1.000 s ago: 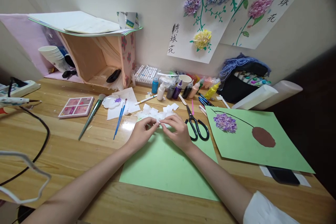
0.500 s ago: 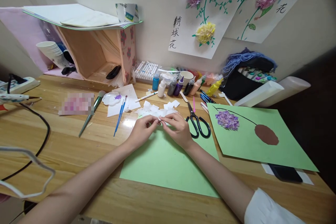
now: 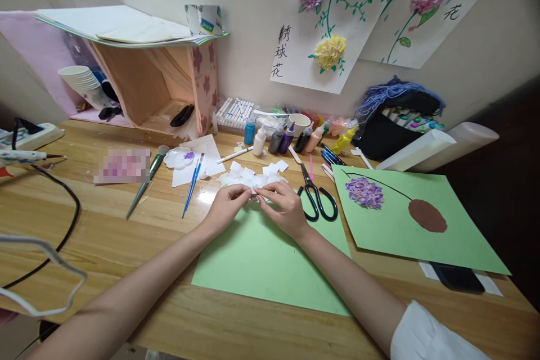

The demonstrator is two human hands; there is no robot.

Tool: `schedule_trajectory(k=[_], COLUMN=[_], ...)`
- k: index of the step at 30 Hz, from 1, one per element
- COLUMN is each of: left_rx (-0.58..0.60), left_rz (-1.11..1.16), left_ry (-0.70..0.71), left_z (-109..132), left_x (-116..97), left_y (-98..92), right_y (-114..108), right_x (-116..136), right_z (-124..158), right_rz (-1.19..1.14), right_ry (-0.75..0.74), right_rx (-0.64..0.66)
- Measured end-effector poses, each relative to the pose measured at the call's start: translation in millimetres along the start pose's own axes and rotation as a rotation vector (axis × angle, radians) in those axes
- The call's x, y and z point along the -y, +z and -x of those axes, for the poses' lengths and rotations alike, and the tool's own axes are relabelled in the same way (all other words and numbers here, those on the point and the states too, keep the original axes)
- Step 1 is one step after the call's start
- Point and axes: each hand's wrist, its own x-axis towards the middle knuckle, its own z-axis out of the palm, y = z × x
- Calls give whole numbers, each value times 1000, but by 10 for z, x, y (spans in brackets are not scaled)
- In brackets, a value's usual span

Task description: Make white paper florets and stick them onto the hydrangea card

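Observation:
My left hand (image 3: 230, 204) and my right hand (image 3: 282, 205) meet fingertip to fingertip over the far edge of a green sheet of paper (image 3: 274, 270). Both are closed in a pinch around a small bit of white paper (image 3: 254, 192), mostly hidden by the fingers. Just beyond them lies a loose heap of white paper pieces (image 3: 244, 174). Black-handled scissors (image 3: 313, 197) rest beside my right hand, blades pointing away. To the right, another green sheet (image 3: 388, 242) carries a purple paper flower (image 3: 365, 193), a dark curved line and a brown oval (image 3: 427, 215).
Several paint bottles (image 3: 276, 140) line the back near a box of markers (image 3: 236, 109). Two blue paintbrushes (image 3: 193, 185) and a large green-handled brush (image 3: 147, 180) lie left. A glue gun (image 3: 25, 156) and black cable (image 3: 76, 208) occupy the far left. A phone (image 3: 458, 278) sits partly under the right sheet.
My fingertips have shifted slightly around the small piece of white paper. Both hands stay in nearly the same place, and the things on the table have not moved.

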Motion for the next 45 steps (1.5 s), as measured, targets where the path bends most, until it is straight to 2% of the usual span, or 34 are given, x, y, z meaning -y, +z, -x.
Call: schedule_trajectory(k=[12, 23, 28, 32, 40, 45], left_rx=[-24, -43, -96, -75, -25, -27], left_rz=[-29, -118, -327, -389, -229, -197], left_ry=[-38, 11, 135, 209, 68, 35], left_z=[-2, 23, 51, 64, 57, 51], left_x=[-5, 45, 23, 1, -2, 18], left_y=[-7, 21, 38, 43, 28, 29], right_y=[-3, -16, -16, -22, -12, -6], right_x=[3, 50, 58, 72, 66, 64], right_z=[3, -17, -21, -29, -15, -12], right_rz=[-13, -40, -38, -51, -27, -10], right_ry=[-9, 27, 59, 85, 70, 54], right_rx=[6, 13, 14, 14, 15, 22])
